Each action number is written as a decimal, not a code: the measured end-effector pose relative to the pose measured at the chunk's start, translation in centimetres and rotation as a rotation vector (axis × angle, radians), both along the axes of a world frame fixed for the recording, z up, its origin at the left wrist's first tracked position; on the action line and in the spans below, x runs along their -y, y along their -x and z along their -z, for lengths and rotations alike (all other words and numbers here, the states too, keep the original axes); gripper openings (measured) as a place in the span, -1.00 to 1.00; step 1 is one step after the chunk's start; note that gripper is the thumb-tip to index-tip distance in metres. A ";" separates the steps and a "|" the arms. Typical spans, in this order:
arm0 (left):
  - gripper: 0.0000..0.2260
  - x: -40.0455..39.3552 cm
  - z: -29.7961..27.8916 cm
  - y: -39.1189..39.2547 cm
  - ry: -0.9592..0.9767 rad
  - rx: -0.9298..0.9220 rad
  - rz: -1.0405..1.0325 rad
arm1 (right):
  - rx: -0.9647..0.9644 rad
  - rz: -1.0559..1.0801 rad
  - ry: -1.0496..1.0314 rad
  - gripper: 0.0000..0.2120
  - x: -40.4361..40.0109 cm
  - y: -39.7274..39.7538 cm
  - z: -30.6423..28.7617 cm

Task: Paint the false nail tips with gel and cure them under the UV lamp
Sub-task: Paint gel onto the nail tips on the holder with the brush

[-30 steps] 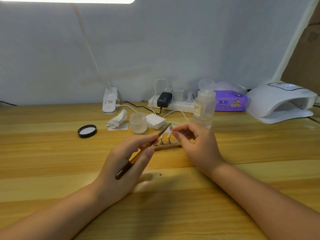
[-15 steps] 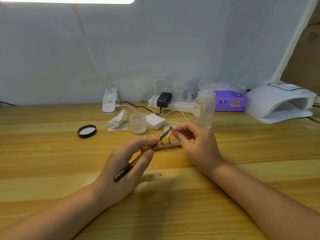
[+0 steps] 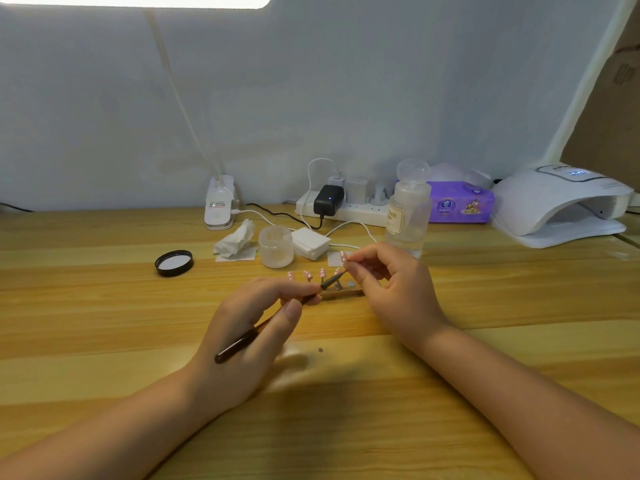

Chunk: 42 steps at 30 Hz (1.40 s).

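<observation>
**Painting one nail tip, lamp waiting at two o'clock**

Pinching a pink nail tip (image 3: 343, 257), the right hand (image 3: 391, 289) met the brush (image 3: 277, 318) gripped in the left hand (image 3: 249, 337). Painting seemed underway; next, a steady stroke, then carrying it to the UV lamp (image 3: 561, 206).

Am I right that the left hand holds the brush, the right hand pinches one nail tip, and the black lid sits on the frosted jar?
Not quite: the head view shows the black lid lying on the table, left of the open frosted jar. The rest stands.
</observation>
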<state>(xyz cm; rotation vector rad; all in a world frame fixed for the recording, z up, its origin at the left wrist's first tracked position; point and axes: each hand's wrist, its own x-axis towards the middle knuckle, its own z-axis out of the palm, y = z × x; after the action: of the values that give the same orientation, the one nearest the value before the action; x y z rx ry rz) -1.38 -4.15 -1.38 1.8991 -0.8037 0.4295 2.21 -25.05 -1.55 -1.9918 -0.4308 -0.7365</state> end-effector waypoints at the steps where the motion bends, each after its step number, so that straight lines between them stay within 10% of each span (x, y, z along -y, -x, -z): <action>1: -0.73 0.0 0.0 0.0 0.012 -0.001 -0.003 | -0.004 -0.003 0.000 -0.92 0.0 0.0 0.0; 33: -0.72 0.2 -0.9 0.9 0.024 -0.046 -0.057 | -0.040 -0.026 -0.021 -0.94 -0.1 0.2 0.0; 42: -0.60 1.8 -3.7 -1.0 0.073 -0.477 -0.085 | -0.151 0.076 -0.095 -0.96 0.5 -0.7 0.6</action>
<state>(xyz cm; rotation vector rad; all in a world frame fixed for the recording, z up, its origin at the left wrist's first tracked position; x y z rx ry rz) -0.38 -5.92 2.27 1.8658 -0.3865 0.0458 2.96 -25.59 -2.11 -1.9667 -0.2286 -0.6359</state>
